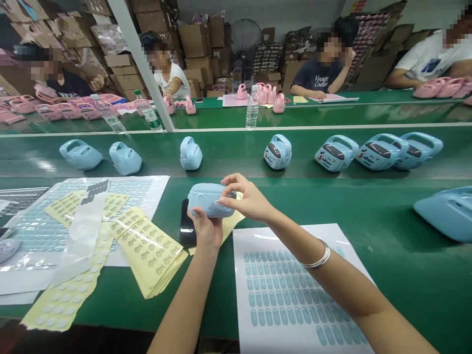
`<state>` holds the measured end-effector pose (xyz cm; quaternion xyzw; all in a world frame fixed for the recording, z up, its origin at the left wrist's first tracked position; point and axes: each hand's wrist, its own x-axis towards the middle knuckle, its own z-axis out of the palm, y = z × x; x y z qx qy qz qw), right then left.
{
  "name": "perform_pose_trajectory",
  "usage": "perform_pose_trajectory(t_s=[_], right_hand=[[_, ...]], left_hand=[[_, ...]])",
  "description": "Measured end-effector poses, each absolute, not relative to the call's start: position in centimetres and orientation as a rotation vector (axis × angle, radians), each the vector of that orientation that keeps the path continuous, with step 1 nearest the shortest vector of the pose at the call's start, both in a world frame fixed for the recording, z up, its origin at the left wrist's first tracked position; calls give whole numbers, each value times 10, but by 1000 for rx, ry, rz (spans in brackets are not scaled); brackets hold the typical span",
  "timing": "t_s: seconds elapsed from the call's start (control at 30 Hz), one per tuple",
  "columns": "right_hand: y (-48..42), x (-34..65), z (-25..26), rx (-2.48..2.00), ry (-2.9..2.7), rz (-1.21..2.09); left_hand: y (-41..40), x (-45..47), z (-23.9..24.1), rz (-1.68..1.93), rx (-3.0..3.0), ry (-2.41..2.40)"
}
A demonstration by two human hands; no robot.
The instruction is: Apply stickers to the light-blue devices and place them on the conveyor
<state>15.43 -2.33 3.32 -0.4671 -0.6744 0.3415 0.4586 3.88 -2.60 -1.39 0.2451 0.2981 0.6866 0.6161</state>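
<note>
My left hand [207, 228] grips a light blue plastic device [206, 199] from below, its flat side with small printed marks facing me. My right hand [249, 199] is closed on the device's right end, thumb against the face towards me and fingers bent over the top edge. Whether a small label lies under those fingertips is hidden. Just behind my left hand a black phone [187, 223] lies on the table, partly covered. Below my right forearm is a white sheet [238, 275] bearing rows of light blue oval stickers [276, 282].
Yellow label sheets [151, 248] and a stickered strip [62, 300] lie left. Light blue handled devices [335, 153] line the green belt [228, 157]; another device [448, 214] sits right. Beyond stand water bottles [252, 110], pink devices [263, 93] and several seated people [320, 73].
</note>
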Motion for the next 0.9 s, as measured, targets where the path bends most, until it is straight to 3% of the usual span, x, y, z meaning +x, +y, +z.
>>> perform_pose_trajectory(t_s=[0.17, 0.43, 0.67, 0.9], right_hand=[[-23, 151, 30, -1178, -1641, 715], [-33, 133, 13, -1189, -1806, 0], [-44, 160, 19, -820, -1813, 371], [19, 207, 4, -1516, -2008, 608]], left_hand=[[-27, 39, -15, 1598, 579, 665], [-26, 39, -17, 1685, 500, 707], [-26, 36, -14, 1674, 506, 722], [-22, 29, -10, 1545, 513, 620]])
